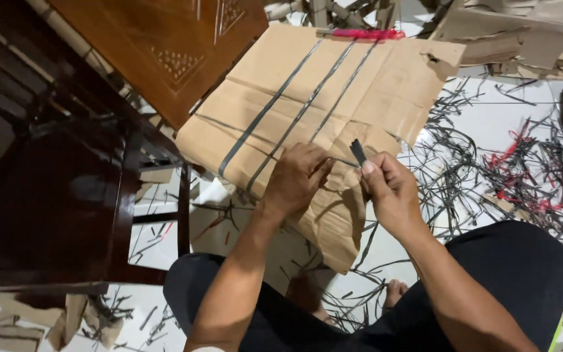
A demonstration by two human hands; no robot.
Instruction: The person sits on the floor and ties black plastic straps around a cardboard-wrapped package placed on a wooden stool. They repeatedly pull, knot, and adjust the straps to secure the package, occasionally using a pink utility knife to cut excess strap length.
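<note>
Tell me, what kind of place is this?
Probably a home floor used as a craft workspace: white tiles littered with strip scraps, a dark wooden chair, and cardboard under both hands.

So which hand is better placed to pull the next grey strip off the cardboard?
Probably the left hand: it rests on the cardboard sheet beside the strips, while the right hand already pinches a dark strip end.

A white tiled floor [490, 124] fills the room's visible ground, littered with thin dark strips [464, 176] and some red ones [522, 169]. At left stands a dark, glossy wooden chair [53, 195]; behind it leans a brown carved wooden panel [164, 45]. Torn cardboard scraps [522, 32] pile at the upper right. Light is even and soft.
</note>
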